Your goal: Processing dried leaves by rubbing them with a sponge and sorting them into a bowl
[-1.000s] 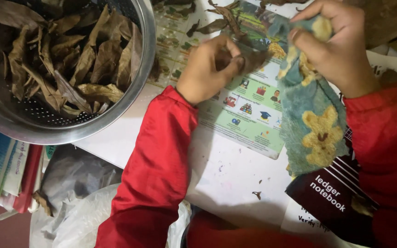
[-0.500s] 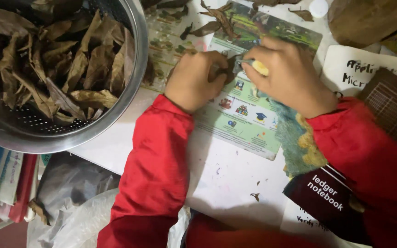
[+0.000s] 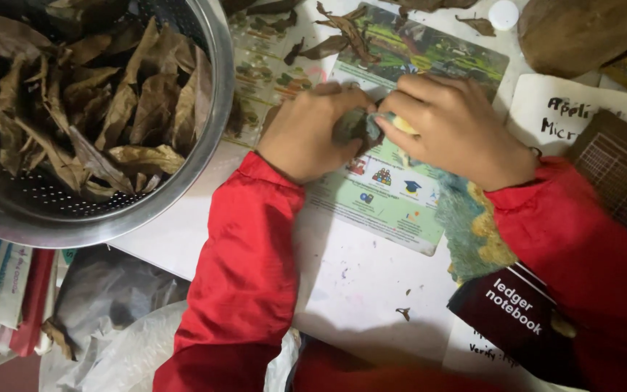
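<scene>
the left hand [image 3: 306,134] and the right hand [image 3: 455,127] meet over a green picture sheet [image 3: 379,196], both with fingers curled and gripping one small dark dried leaf [image 3: 357,127] between them. a blue cloth with yellow flowers [image 3: 473,225] lies under the right wrist, at about 5 o'clock from the leaf. at 9 o'clock, near the left hand, stands a steel colander [image 3: 205,156] full of brown dry leaves [image 3: 96,109].
</scene>
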